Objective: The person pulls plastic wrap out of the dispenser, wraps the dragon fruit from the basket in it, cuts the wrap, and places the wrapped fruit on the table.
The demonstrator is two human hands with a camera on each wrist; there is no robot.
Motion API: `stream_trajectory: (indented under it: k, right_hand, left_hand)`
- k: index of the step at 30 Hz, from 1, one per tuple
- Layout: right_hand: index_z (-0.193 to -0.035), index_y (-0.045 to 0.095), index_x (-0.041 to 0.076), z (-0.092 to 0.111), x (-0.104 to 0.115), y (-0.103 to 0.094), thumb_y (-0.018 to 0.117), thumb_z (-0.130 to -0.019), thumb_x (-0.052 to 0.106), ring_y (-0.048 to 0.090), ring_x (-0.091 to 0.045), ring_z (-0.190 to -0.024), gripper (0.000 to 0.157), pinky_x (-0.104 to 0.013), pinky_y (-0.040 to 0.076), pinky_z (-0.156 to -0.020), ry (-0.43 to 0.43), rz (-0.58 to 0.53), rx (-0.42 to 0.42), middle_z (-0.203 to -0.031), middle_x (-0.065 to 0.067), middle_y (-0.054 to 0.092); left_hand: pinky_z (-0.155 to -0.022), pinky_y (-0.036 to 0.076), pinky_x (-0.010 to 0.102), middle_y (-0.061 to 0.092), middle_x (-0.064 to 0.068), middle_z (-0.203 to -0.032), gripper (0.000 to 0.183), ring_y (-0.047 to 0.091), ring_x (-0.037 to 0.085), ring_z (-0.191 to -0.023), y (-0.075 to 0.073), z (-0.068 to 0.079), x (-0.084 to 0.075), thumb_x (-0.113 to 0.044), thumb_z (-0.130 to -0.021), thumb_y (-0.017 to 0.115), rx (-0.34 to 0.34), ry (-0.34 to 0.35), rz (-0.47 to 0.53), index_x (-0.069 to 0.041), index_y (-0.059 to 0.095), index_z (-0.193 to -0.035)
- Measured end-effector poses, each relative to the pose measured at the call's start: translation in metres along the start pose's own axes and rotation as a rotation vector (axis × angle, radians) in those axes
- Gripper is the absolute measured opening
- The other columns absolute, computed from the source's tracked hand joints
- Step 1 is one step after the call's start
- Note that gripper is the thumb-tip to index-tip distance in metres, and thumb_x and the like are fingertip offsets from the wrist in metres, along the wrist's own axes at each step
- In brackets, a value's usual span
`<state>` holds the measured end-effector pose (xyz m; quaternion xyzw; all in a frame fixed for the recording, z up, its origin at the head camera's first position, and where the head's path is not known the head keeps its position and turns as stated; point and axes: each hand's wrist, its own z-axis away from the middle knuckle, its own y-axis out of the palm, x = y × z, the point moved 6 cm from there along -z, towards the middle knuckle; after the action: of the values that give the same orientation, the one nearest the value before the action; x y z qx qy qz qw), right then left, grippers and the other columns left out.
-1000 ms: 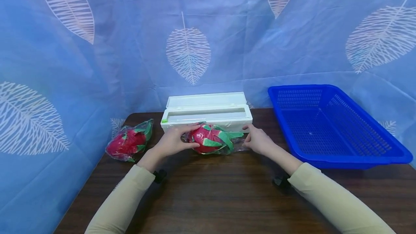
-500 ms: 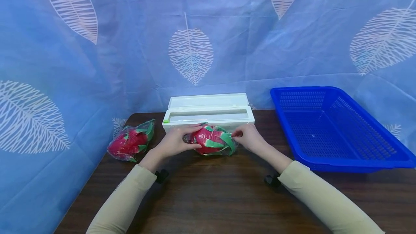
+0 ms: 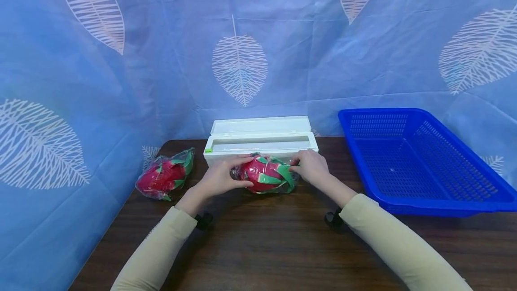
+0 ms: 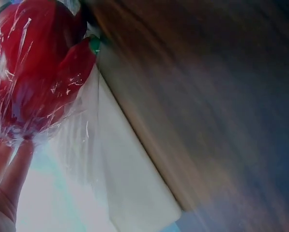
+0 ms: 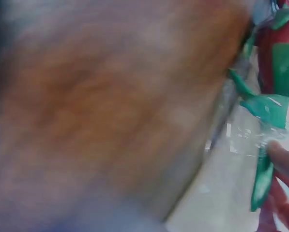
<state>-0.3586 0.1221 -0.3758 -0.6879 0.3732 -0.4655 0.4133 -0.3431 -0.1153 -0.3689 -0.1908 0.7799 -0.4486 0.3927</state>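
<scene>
A red dragon fruit (image 3: 264, 175) with green leaf tips, covered in clear cling film, lies on the table before a white cling film dispenser (image 3: 262, 145) with its lid up. My left hand (image 3: 220, 176) grips the fruit's left end, thumb on the near side and fingers on the far side. At the leafy end, my right hand (image 3: 311, 165) pinches the cling film (image 5: 248, 140) beside a green leaf tip (image 5: 263, 181). In the left wrist view, film stretches between the fruit and the dispenser (image 4: 129, 169). A second wrapped dragon fruit (image 3: 163, 176) lies to the left.
A blue plastic basket (image 3: 428, 203) with perforated sides stands at the right. The dark wooden table (image 3: 262, 241) extends toward me. Behind everything hangs a blue cloth (image 3: 173, 48) with white leaf prints.
My right hand has moved left, from the loose film beyond the leaves to the fruit's leafy end, and the film there now lies closer. My left hand keeps its grip.
</scene>
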Motion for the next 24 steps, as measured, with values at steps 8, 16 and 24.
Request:
stream_trajectory:
  k: [8, 16, 24]
  right_hand:
    - [-0.093, 0.079, 0.018, -0.004, 0.006, -0.009, 0.073, -0.088, 0.024, 0.062, -0.015, -0.075, 0.010, -0.038, 0.051, -0.062, 0.042, -0.004, 0.147, -0.087, 0.004, 0.071]
    - [-0.096, 0.077, 0.015, -0.008, 0.023, -0.019, 0.068, -0.092, 0.031, 0.060, -0.013, -0.069, 0.019, -0.034, 0.049, -0.058, 0.004, -0.081, 0.092, -0.086, 0.003, 0.071]
    - [-0.102, 0.076, 0.010, -0.036, 0.043, -0.031, 0.066, -0.094, 0.026, 0.061, -0.017, -0.075, 0.021, -0.035, 0.050, -0.064, -0.080, -0.180, 0.162, -0.091, -0.001, 0.071]
  left_hand:
    - [-0.099, 0.044, 0.049, 0.047, 0.001, -0.146, 0.078, 0.044, 0.025, -0.132, -0.004, 0.007, 0.001, -0.043, -0.074, 0.084, 0.036, 0.005, 0.070, -0.026, 0.051, -0.143]
    - [-0.102, 0.039, 0.055, 0.043, 0.002, -0.149, 0.079, 0.040, 0.028, -0.135, -0.015, 0.018, 0.007, -0.048, -0.077, 0.080, 0.025, -0.023, 0.079, -0.025, 0.047, -0.145]
    - [-0.101, 0.040, 0.056, 0.051, 0.008, -0.141, 0.065, 0.046, 0.029, -0.129, -0.045, 0.026, 0.031, -0.039, -0.083, 0.077, -0.073, -0.067, 0.148, -0.016, 0.054, -0.138]
